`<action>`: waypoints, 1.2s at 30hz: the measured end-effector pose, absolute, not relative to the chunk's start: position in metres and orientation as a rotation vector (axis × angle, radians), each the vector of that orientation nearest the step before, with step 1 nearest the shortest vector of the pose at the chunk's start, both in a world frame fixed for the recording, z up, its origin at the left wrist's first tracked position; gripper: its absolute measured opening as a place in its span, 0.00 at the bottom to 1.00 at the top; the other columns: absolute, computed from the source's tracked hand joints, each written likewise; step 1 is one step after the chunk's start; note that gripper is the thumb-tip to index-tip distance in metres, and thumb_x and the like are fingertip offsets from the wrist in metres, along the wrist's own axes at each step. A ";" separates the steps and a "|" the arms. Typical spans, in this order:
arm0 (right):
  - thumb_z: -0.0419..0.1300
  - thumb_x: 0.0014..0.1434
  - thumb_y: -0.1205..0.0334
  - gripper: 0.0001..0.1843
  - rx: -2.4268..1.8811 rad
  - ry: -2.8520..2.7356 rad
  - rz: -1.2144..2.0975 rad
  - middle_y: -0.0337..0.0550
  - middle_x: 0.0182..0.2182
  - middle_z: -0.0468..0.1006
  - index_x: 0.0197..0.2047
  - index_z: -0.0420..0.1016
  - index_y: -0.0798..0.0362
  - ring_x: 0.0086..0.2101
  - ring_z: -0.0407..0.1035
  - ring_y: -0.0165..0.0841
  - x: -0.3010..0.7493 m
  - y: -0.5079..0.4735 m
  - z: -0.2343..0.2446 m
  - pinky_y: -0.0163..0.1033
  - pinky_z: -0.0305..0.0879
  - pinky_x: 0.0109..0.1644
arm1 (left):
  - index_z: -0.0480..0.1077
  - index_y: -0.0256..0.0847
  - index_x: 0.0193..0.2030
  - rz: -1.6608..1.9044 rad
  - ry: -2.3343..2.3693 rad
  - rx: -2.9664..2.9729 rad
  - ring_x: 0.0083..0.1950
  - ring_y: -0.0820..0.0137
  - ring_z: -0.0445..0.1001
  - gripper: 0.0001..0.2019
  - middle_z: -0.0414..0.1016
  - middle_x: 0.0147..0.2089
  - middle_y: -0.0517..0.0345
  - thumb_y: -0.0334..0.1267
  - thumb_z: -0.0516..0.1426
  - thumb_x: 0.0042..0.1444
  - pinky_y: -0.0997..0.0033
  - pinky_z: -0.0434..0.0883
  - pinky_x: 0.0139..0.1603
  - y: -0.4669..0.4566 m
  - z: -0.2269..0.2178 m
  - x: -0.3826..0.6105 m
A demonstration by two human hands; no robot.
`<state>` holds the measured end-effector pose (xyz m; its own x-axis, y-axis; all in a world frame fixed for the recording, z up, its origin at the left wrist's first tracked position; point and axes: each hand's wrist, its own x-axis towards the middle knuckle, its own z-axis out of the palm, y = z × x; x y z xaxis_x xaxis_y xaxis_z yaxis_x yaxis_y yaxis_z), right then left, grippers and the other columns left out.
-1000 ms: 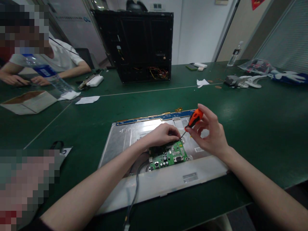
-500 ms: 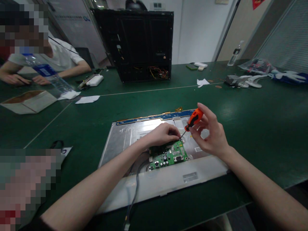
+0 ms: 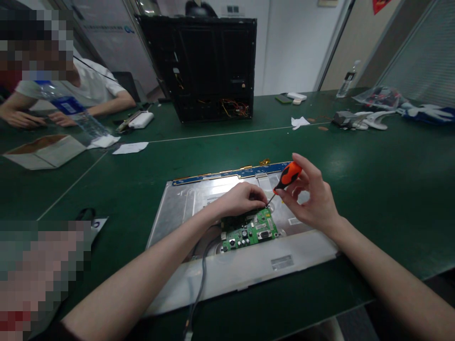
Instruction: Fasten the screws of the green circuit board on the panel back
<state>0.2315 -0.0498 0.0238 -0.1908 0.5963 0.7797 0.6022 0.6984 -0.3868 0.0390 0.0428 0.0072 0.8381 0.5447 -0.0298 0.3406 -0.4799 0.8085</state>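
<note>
My right hand [image 3: 313, 196] is closed on the orange and black handle of a screwdriver [image 3: 289, 175]. The screwdriver slants down to the left, its tip at the upper right corner of a green circuit board [image 3: 250, 232]. Beside the tip, my left hand [image 3: 245, 198] has its fingers curled together at the board's top edge; what they pinch, if anything, is hidden. The board lies on the metal back of a display panel [image 3: 174, 208], which has a blue circuit strip [image 3: 227, 174] along its far edge. A grey cable [image 3: 203, 279] runs from beside the board over the near edge.
A black TV back cover [image 3: 213, 66] stands upright at the far side of the green table [image 3: 391, 189]. A co-worker [image 3: 92, 85] sits at the far left, behind a tilted water bottle [image 3: 74, 106] and an open box [image 3: 46, 154]. Gloves [image 3: 369, 118] lie at right.
The screwdriver handle has turned a little in my right hand's fingers. Its tip stays at the same board corner, and my left hand has not visibly moved.
</note>
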 end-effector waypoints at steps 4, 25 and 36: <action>0.60 0.62 0.69 0.42 -0.934 -1.865 0.032 0.39 0.37 0.76 0.74 0.47 0.42 0.24 0.72 0.28 0.231 -0.051 0.024 0.31 0.72 0.21 | 0.78 0.38 0.35 0.291 0.644 2.121 0.36 0.69 0.75 0.04 0.80 0.34 0.57 0.32 0.61 0.55 0.72 0.69 0.40 0.043 0.008 0.039; 0.61 0.62 0.70 0.43 -0.954 -1.861 0.019 0.38 0.37 0.77 0.74 0.47 0.41 0.23 0.71 0.29 0.231 -0.051 0.024 0.31 0.71 0.21 | 0.78 0.37 0.35 0.289 0.645 2.110 0.35 0.68 0.75 0.04 0.80 0.33 0.57 0.30 0.61 0.55 0.71 0.69 0.39 0.043 0.006 0.039; 0.61 0.62 0.72 0.43 -0.931 -1.845 0.014 0.36 0.35 0.75 0.73 0.48 0.40 0.23 0.71 0.27 0.231 -0.050 0.021 0.29 0.70 0.20 | 0.78 0.37 0.35 0.286 0.653 2.097 0.36 0.69 0.76 0.03 0.80 0.34 0.57 0.29 0.61 0.55 0.72 0.69 0.39 0.043 0.008 0.039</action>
